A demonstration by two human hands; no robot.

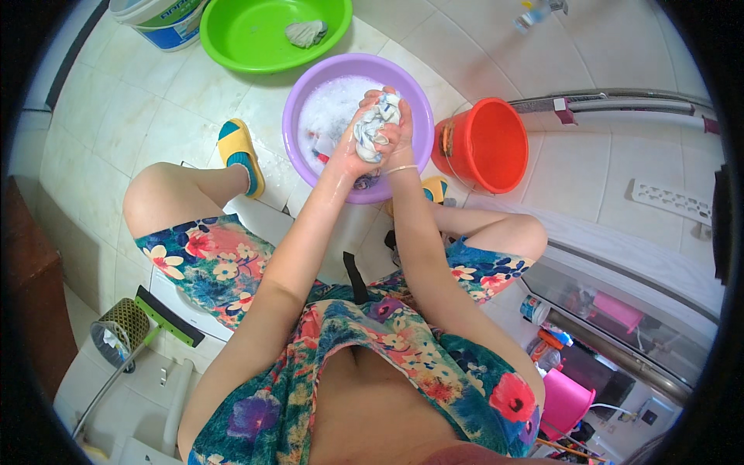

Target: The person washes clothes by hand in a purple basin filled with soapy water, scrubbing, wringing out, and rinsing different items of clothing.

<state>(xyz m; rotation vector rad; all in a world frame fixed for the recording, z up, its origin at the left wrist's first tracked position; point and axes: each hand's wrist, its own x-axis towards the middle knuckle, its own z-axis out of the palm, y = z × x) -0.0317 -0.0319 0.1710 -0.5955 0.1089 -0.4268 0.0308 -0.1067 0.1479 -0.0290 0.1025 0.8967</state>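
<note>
White cloth (377, 133) with bluish markings, bunched into a wad, held up over the right half of the purple basin (290, 128). Likely soft, limp, fairly light, a bit heavier if soaked; probably slippery with soap. Low breakage risk, no stiffness to rely on. Expect slip at loose folds with a fingertip pinch; better to grab the whole bulk between both palms, folds gathered in. Left hand (350, 147) wrapped round the wad from the left, right hand (402, 135) gripping from the right; some fingers hidden. Below, among suds (333, 97): red item (320, 157) and dark bundle (366, 180), both unclear. Farther out: red bucket (500, 147) just right, green basin (240, 39) beyond with greyish cloth (306, 33) inside.
</note>
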